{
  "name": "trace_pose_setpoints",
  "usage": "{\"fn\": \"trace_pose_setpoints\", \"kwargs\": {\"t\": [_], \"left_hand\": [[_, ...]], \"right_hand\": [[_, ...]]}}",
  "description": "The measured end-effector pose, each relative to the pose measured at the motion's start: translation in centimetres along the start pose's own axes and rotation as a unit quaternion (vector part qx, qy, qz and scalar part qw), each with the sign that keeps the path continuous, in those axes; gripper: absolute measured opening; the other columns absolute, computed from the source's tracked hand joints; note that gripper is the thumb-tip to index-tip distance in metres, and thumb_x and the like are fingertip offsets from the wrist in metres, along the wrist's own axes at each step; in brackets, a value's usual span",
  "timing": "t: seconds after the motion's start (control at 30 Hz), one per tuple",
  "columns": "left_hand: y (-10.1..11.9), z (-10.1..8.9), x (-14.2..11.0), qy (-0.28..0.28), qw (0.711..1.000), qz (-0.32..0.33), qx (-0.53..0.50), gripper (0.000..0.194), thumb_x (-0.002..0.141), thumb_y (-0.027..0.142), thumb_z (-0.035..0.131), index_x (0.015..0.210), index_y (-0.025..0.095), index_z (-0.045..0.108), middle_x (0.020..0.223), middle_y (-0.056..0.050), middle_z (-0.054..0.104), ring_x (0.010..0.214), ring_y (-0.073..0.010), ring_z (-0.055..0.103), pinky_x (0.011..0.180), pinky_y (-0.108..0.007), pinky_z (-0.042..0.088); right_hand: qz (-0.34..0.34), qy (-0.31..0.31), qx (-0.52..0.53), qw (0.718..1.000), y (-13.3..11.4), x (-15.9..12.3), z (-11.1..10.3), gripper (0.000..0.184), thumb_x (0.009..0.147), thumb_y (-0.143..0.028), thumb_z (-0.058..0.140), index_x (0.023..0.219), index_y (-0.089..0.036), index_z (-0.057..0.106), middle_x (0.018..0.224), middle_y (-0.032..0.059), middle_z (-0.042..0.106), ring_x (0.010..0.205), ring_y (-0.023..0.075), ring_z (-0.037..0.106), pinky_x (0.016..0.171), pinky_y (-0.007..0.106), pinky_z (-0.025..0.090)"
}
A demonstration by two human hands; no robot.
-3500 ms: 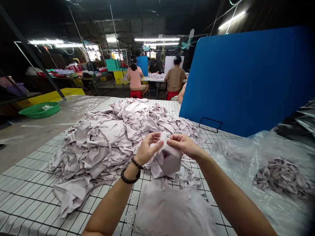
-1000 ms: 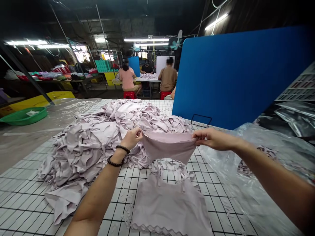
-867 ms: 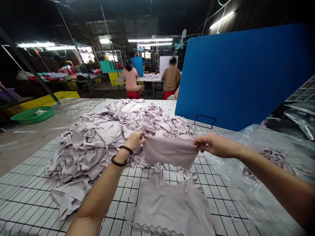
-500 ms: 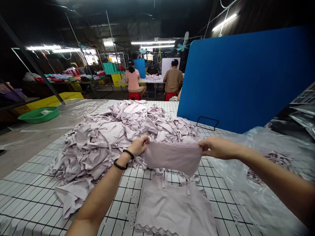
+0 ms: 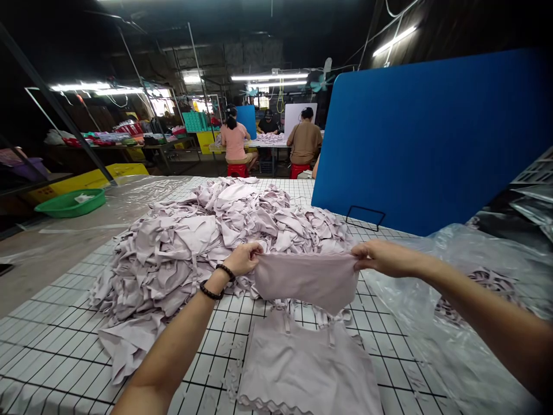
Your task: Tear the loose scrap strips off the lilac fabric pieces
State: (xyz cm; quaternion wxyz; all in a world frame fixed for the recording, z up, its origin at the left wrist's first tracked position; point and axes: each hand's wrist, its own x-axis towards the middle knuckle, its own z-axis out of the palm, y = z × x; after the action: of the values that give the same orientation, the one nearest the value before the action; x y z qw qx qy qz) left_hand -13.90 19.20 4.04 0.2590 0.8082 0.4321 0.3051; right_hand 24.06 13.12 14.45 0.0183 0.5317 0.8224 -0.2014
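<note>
Between my two hands a pale lilac camisole top (image 5: pixel 307 279) is stretched out, its scalloped edge uppermost. My left hand (image 5: pixel 244 257), with dark bead bracelets on the wrist, pinches one upper corner. The opposite corner is pinched in my right hand (image 5: pixel 375 257). Just below, a stack of similar camisole tops (image 5: pixel 309 363) lies flat on the table, straps toward the far side and wavy hem toward me. Behind my left hand rises a large heap of the same lilac garments (image 5: pixel 181 248).
A white table cover with black grid lines (image 5: pixel 203 369) lies underneath. At right are a clear plastic bag (image 5: pixel 406 305) and a tall blue board (image 5: pixel 415 144) with a black wire stand (image 5: pixel 365 218). A green basin (image 5: pixel 71 203) sits at left. Several people work at a far table.
The held camisole top is pulled a little wider and straighter, its upper edge now tauter. My right hand has shifted slightly to the right. The heap and stack are unchanged.
</note>
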Motion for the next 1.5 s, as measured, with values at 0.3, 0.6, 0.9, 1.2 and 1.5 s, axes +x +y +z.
{"fn": "trace_pose_setpoints", "kwargs": {"t": [0.3, 0.6, 0.9, 1.2, 1.5], "left_hand": [[-0.9, 2.1, 0.1, -0.024, 0.978, -0.114, -0.172, 0.028, 0.053, 0.005, 0.049, 0.078, 0.014, 0.059, 0.066, 0.002, 0.054, 0.056, -0.0084, 0.046, 0.05, -0.018, 0.032], [-0.2, 5.6, -2.0, -0.066, 0.911, -0.213, -0.348, 0.025, 0.057, 0.019, 0.044, 0.081, 0.016, 0.05, 0.065, 0.002, 0.05, 0.05, -0.0089, 0.045, 0.044, -0.019, 0.034], [-0.5, 4.7, -2.4, -0.054, 0.941, -0.198, -0.27, 0.033, 0.055, 0.011, 0.057, 0.087, 0.015, 0.054, 0.066, 0.005, 0.051, 0.057, -0.0078, 0.046, 0.049, -0.016, 0.033], [-1.2, 4.2, -1.4, 0.016, 0.968, -0.156, -0.199, 0.042, 0.062, 0.014, 0.064, 0.103, 0.012, 0.054, 0.069, 0.005, 0.052, 0.057, -0.0063, 0.05, 0.056, -0.018, 0.041], [3.0, 0.4, 4.2, 0.015, 0.991, -0.086, -0.103, 0.047, 0.065, 0.013, 0.06, 0.112, 0.016, 0.061, 0.061, 0.005, 0.055, 0.048, -0.0069, 0.045, 0.048, -0.018, 0.038]], "right_hand": [[-0.037, -0.007, 0.298, 0.954, 0.0, 0.2, 0.7, 0.033, 0.069, -0.049, 0.068, 0.075, -0.018, 0.06, 0.079, 0.0024, 0.066, 0.076, 0.0198, 0.061, 0.064, 0.027, 0.044], [-0.015, 0.028, 0.371, 0.928, 0.5, 1.5, 1.5, 0.035, 0.064, -0.046, 0.074, 0.071, -0.017, 0.056, 0.069, 0.0001, 0.058, 0.065, 0.0141, 0.053, 0.056, 0.024, 0.039], [0.0, 0.064, 0.317, 0.946, 1.1, 1.9, 1.6, 0.043, 0.057, -0.053, 0.075, 0.073, -0.016, 0.059, 0.07, 0.0005, 0.057, 0.065, 0.0138, 0.051, 0.055, 0.023, 0.038], [0.02, 0.07, 0.321, 0.944, 1.4, 0.5, 1.4, 0.052, 0.057, -0.052, 0.076, 0.093, -0.017, 0.059, 0.068, -0.0019, 0.051, 0.061, 0.0112, 0.047, 0.054, 0.023, 0.037], [0.079, 0.067, 0.385, 0.917, 3.5, -1.9, 0.2, 0.04, 0.059, -0.051, 0.077, 0.067, -0.018, 0.056, 0.061, -0.0027, 0.051, 0.051, 0.0079, 0.041, 0.047, 0.023, 0.029]]}}
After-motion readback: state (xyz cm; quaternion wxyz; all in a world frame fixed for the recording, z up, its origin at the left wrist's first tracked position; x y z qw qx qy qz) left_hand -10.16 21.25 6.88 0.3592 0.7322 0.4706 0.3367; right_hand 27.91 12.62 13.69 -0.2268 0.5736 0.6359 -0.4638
